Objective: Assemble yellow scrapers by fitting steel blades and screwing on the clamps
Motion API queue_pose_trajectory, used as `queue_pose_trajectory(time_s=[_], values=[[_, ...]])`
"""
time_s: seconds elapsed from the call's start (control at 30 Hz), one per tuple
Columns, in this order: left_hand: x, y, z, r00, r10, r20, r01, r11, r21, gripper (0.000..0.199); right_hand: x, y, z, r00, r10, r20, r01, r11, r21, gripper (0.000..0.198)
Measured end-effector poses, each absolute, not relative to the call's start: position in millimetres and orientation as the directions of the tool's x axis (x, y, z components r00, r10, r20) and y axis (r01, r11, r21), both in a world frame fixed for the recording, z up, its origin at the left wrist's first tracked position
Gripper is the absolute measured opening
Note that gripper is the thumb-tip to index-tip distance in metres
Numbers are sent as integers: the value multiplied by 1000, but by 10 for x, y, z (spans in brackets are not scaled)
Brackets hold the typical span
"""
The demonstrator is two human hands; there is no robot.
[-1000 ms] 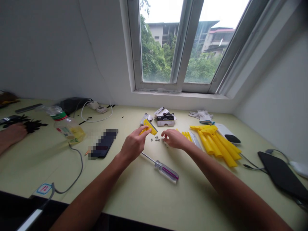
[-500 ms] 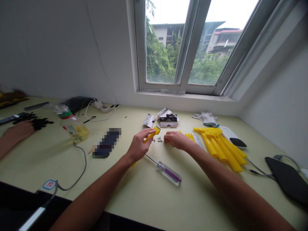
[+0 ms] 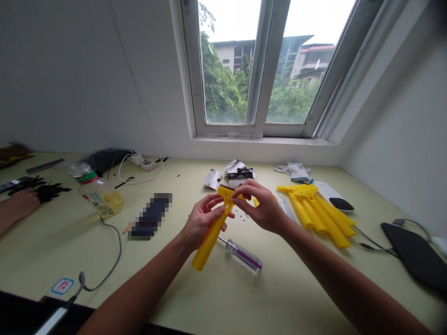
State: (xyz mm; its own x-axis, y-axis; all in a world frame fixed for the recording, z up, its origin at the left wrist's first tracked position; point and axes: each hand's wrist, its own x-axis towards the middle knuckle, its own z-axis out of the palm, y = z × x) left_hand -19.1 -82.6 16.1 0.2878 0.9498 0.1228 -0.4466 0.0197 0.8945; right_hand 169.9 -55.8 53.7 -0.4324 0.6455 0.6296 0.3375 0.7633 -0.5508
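Observation:
My left hand (image 3: 202, 219) is closed around a yellow scraper (image 3: 207, 246), its T-shaped head tilted up and away and its handle slanting toward me. At the head, the thumb and fingers of my right hand (image 3: 256, 202) are pinched together against the plastic; whatever is between those fingertips is too small to make out. Small metal nuts (image 3: 245, 216) lie on the table just beyond, partly covered by my hands. Below them rests a screwdriver (image 3: 243, 257) with a clear and purple handle, its shaft running behind the scraper.
More yellow scrapers (image 3: 314, 207) lie stacked at right, near white gloves (image 3: 295, 171) and a black tablet-like slab (image 3: 415, 253). Small boxes (image 3: 240, 174) stand at the back. Leftward are a blurred-out phone (image 3: 152, 217), a bottle (image 3: 101, 193), cables and another person's hand (image 3: 21, 204).
My right hand has come up from the small metal parts to the scraper's head. The scraper has been raised and turned, so its face and handle now show. The view has shifted slightly right.

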Motion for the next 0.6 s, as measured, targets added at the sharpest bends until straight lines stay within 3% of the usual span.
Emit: queue_pose_trajectory(time_s=[0.3,0.6], values=[[-152,-863,127,382,920,87,-399,79,914,35,1693,-490,442,-454,654,605,419,756,-504,6],[-181,-835,107,386,916,108,-300,15,954,32,1692,-440,458,-412,805,427,419,584,-696,16]])
